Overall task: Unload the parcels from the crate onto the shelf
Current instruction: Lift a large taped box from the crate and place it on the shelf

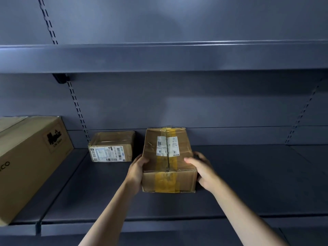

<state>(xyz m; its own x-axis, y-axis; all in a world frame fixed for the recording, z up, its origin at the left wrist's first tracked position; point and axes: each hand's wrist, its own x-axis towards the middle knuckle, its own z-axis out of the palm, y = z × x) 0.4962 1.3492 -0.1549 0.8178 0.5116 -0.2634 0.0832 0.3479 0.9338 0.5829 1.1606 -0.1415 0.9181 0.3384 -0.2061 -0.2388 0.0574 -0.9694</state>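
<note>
on the shelf (248, 174), both hands hide the parcel (168, 157) sides.

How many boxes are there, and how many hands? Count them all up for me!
Small cardboard boxes: 2, the taped box gripped by both hands, and the labelled box behind it to the left
Big cardboard boxes: 1, the big box at far left
Hands: 2, left hand, right hand
Total: 5
</note>
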